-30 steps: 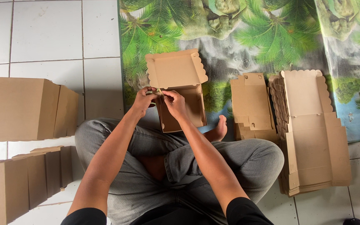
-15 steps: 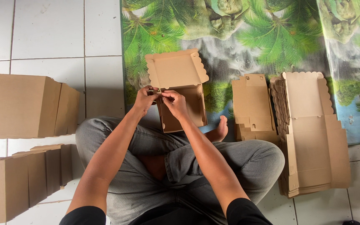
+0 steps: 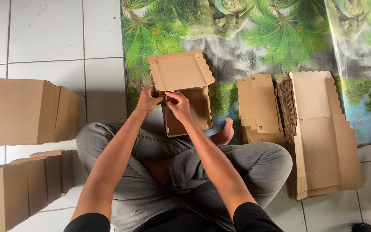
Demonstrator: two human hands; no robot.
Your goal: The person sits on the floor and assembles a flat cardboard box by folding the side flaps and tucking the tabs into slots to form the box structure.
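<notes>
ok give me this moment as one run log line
left hand: pinching box corner | right hand: pinching same corner | cardboard box: lid open, on mat | flat box stack: right | folded boxes: left

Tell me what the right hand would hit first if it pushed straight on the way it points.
The right hand points up-left at the left hand, so probably its fingers, at the cardboard box's corner; depth is unclear.
</notes>
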